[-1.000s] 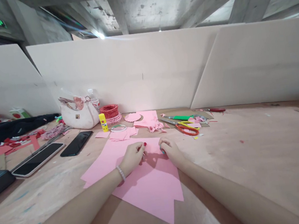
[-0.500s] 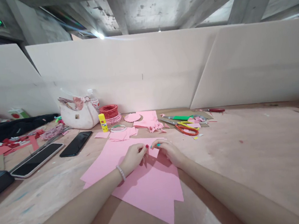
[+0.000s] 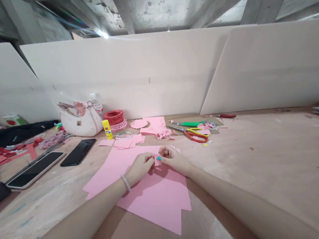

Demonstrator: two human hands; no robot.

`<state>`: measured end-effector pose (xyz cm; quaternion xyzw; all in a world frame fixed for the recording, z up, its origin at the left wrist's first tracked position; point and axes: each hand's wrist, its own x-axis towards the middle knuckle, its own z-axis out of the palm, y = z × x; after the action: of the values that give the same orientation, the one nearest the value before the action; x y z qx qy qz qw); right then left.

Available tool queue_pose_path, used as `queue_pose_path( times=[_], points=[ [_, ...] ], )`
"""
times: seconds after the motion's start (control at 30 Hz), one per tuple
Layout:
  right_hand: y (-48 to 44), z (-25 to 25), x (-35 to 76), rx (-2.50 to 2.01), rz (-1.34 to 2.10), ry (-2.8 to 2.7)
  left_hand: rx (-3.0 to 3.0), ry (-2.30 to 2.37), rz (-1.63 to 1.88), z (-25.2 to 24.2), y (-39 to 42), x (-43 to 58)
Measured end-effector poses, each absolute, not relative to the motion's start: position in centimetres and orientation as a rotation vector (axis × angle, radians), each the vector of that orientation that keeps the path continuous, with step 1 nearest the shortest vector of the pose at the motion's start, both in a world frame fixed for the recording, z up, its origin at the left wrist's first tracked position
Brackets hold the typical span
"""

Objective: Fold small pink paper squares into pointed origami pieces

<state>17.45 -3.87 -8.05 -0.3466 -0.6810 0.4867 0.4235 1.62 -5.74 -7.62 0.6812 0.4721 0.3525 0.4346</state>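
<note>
My left hand and my right hand meet over a large pink paper sheet lying flat on the wooden table. Both hands pinch a small pink paper piece between their fingertips, just above the sheet. A bead bracelet sits on my left wrist. Small pink paper squares lie just beyond the sheet.
Red-handled scissors, a green-handled cutter, a yellow glue stick, a tape ring, a white handbag, a red woven basket and two phones lie behind and left. White panels wall the back.
My hands have come together from apart at the sheet's far edge, and now pinch the small pink piece between them. The view has tipped slightly.
</note>
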Motion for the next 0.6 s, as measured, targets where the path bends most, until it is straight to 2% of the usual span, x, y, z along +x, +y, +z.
queue_pose_path(
  times=[0.3,0.6],
  points=[
    [-3.48,-8.54,17.7,-0.882,1.158,-1.749,1.72,1.063,0.824,-6.96,-6.51,1.54],
    [-3.35,-8.8,17.63,-0.846,1.184,-1.738,1.757,1.148,0.803,-7.17,-6.26,1.84]
  ],
)
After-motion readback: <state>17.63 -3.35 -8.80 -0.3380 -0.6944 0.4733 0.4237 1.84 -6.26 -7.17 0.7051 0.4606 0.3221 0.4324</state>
